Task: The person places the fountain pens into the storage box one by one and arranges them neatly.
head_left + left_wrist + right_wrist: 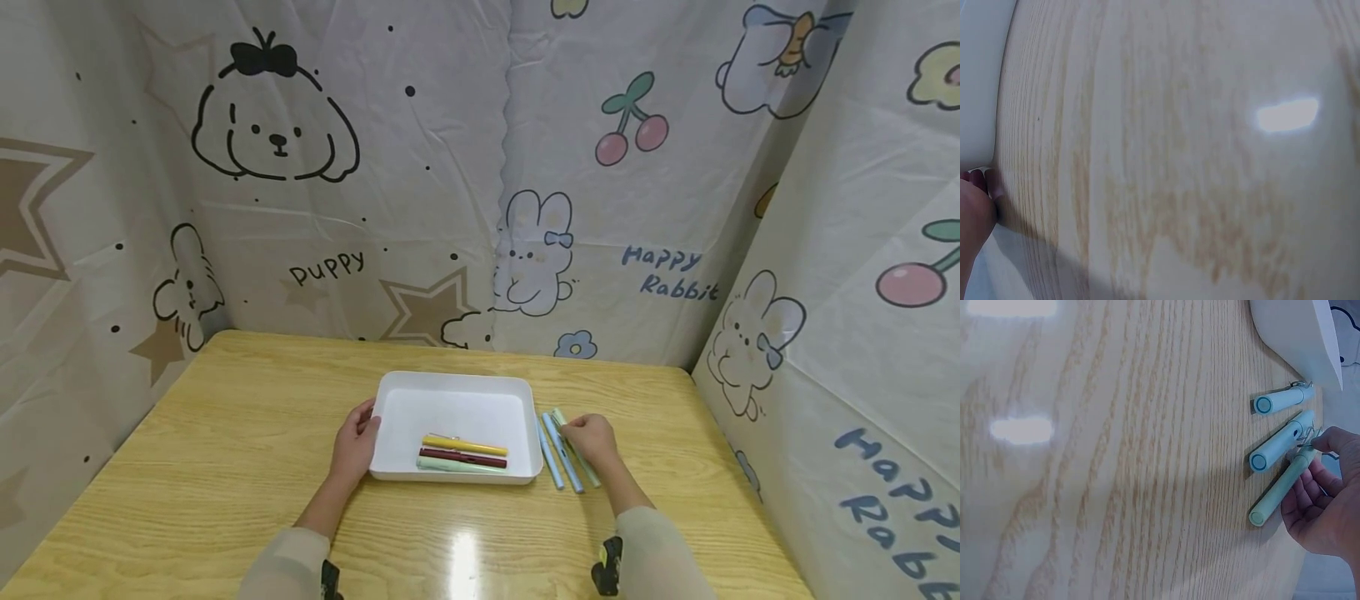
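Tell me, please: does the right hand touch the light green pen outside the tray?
Touching: the right wrist view shows the right hand pinching the light green pen.

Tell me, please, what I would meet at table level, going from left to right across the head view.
Left hand, white tray, first light-blue pen, second light-blue pen, right hand. I leave out the light-green pen, which overlaps the right hand.

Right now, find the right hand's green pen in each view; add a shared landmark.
Head: green pen right of the white tray, at the right hand.
Left wrist: not in it.
Right wrist: green pen right of centre, below tray.
Landmark in all three: white tray, top left in left wrist.
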`<state>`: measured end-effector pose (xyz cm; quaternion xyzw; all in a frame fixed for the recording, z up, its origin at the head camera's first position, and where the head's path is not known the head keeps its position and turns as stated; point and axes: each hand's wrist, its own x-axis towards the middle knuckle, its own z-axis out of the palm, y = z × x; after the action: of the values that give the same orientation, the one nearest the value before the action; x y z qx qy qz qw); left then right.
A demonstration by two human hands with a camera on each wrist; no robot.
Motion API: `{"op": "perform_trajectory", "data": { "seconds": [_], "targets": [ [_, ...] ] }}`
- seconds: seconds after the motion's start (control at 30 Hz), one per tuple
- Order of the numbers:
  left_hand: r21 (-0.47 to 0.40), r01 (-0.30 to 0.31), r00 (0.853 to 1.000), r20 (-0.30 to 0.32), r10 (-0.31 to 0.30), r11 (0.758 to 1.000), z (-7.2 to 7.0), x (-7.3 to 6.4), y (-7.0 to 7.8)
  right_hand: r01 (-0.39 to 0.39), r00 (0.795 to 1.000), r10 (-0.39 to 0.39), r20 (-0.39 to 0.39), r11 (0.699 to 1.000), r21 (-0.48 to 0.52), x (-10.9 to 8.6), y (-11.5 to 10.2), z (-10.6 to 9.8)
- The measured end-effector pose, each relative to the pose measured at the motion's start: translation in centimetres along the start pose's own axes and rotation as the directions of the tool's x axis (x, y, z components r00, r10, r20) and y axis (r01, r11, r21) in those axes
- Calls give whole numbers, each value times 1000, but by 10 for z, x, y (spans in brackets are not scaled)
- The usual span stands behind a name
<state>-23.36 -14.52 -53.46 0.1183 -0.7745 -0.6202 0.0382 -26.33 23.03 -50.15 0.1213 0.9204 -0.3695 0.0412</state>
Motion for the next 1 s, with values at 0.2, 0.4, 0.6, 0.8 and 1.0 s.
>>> {"op": "perform_trajectory", "data": {
  "seconds": [0.2, 0.4, 0.6, 0.8, 1.0],
  "targets": [
    [3, -5, 1000, 5, 5, 1000, -1, 0, 1, 24, 1000, -24, -8, 1000, -10, 1, -2, -4],
    [3, -7, 1000, 9, 7, 1000, -1, -1, 1, 77, 997, -77, -9, 997, -23, 3, -4, -8],
    [2, -4, 1000, 10, 4, 1000, -1, -1, 2, 114, 993, -113, 13, 993, -44, 3, -9, -11],
    [-1, -9, 1000, 1, 9, 1000, -2, -2, 4, 160, 986, -159, 46, 987, -26, 1, -19, -13],
    [-7, -7, 1000, 9, 7, 1000, -2, -3, 4, 215, 975, -214, 53, 976, -21, -3, -28, -14]
  ]
}}
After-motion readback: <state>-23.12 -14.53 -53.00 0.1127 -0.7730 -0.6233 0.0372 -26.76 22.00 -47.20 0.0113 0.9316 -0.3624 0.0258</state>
